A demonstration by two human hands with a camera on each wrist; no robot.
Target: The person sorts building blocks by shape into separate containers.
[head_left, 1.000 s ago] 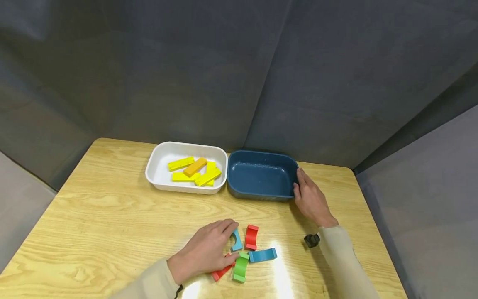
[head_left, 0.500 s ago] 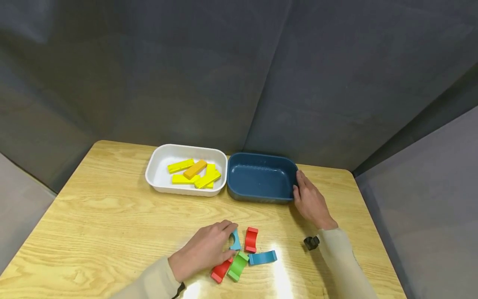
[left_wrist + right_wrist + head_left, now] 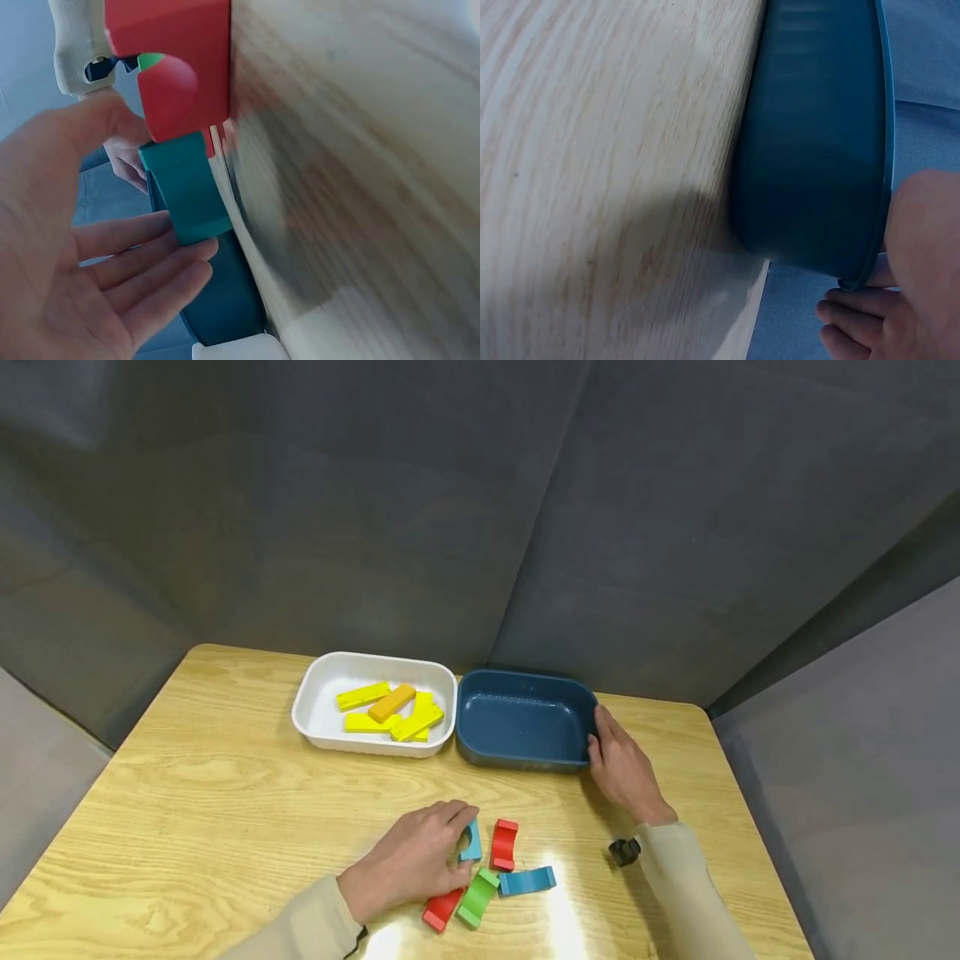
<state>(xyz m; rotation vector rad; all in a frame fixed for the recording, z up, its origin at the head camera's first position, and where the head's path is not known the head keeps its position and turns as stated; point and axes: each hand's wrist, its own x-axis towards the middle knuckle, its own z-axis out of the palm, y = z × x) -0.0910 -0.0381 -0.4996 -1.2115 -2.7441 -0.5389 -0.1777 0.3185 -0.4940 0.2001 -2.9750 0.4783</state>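
Thumb and fingertips of my left hand [image 3: 420, 857] pinch a light-blue arch block [image 3: 472, 842] at its two ends; the left wrist view shows this block [image 3: 187, 187] between thumb and fingers. Just under the thumb lies a red arch block [image 3: 442, 908], with a green arch block [image 3: 478, 897] beside it. Another red arch block [image 3: 504, 844] and a darker blue arch block [image 3: 527, 881] lie to the right. My right hand [image 3: 626, 768] holds the right end of a dark blue bin [image 3: 525, 762], thumb and fingers at the rim.
A white bin [image 3: 322, 735] holding several yellow bars [image 3: 363, 696] and an orange bar [image 3: 392, 702] stands left against the blue bin. Dark cloth [image 3: 375, 527] rises behind the wooden table [image 3: 210, 793].
My left thumb has drawn back from the green block toward the light-blue one. The green block has turned and shifted left, and the nearer red block has turned slightly. The right hand stays at the bin.
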